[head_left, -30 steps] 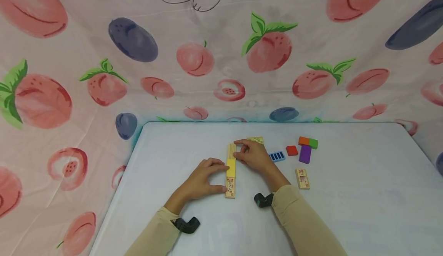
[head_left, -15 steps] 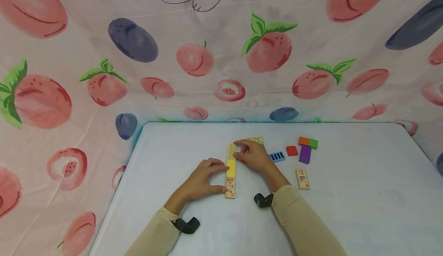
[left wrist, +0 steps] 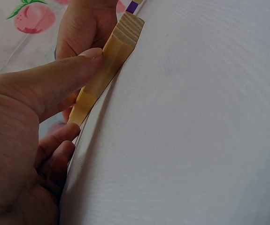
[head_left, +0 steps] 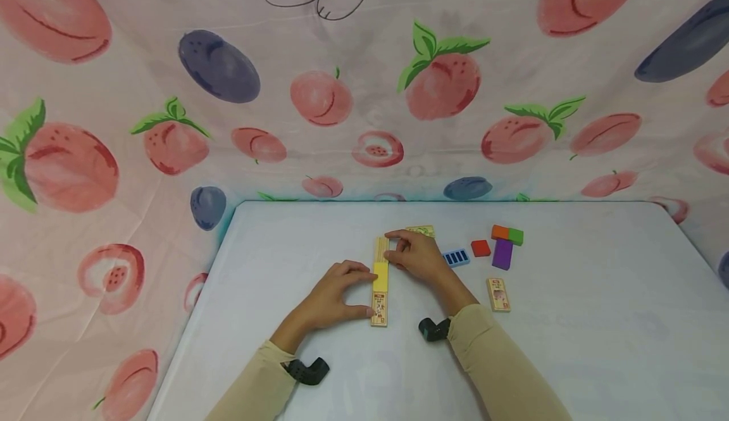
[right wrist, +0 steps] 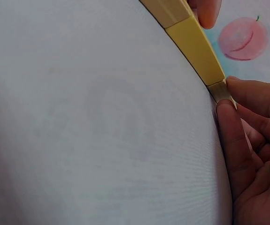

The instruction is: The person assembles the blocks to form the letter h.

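1. Honestly, barely anything's different from half a second ago: both hands and the row look parked in the same spots.
2. Left hand (head_left: 327,297) is loosely spread, thumb touching the near printed block (head_left: 380,307), index finger against the yellow block (head_left: 382,278).
3. Right hand (head_left: 418,257) has thumb and index apart, both touching the far striped block (head_left: 381,249).
4. Those three blocks form one end-to-end row on the white table (head_left: 615,345), between the hands.
5. Off right, the blue piece (head_left: 456,257), red piece (head_left: 481,248) and purple block (head_left: 502,254) haven't budged.
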The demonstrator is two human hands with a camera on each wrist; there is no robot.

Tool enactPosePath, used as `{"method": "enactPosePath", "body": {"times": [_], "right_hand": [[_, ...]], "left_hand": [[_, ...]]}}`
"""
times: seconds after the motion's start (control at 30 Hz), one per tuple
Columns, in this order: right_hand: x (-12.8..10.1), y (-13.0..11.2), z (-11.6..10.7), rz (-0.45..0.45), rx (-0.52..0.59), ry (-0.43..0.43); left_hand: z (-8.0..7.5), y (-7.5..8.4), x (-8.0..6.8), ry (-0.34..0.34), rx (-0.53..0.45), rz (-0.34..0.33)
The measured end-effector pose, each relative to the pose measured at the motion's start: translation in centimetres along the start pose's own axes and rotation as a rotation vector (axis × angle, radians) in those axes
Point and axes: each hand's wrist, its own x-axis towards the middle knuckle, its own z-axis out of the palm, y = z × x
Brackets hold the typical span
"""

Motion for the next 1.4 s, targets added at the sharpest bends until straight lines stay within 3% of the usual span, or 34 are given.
{"method": "enactPosePath", "body": {"times": [0.23, 0.43, 0.5, 0.57, 0.67, 0.8, 0.93, 1.13, 1.4], "right_hand": [[0.1, 0.0, 0.0, 0.025, 0.030, -0.002], [0.1, -0.1, -0.8, 0.130, 0.276, -0.047], [0.0, -0.2, -1.4, 0.136, 0.361, -0.051], [0.0, -0.3, -2.1, 0.112, 0.377, -0.037], [-0.1, -0.5, -3.5, 0.044, 0.269, 0.034], [-0.1, -0.2, -5.5, -0.048, -0.031, 0.144], [0.3, 0.8, -7.2, -0.099, -0.228, 0.152], [1.1, 2.4, -8.5, -0.110, -0.341, 0.062], [1.5, 3.2, -8.4, -0.111, -0.356, 0.030]], "left_hand": [[0.1, 0.0, 0.0, 0.001, -0.008, 0.001], [0.0, 0.0, -0.1, 0.001, -0.003, 0.001], [0.0, 0.0, -0.1, 0.006, -0.007, 0.003], [0.0, 0.0, -0.1, 0.009, -0.009, 0.002], [-0.1, 0.1, -0.1, 0.012, -0.016, 0.004], [-0.1, 0.1, -0.1, 0.008, -0.018, 0.011], [-0.1, 0.2, -0.1, 0.006, -0.017, 0.020], [-0.1, 0.2, -0.1, 0.006, -0.014, 0.025], [-0.1, 0.1, -0.1, 0.003, -0.017, 0.016]]}}
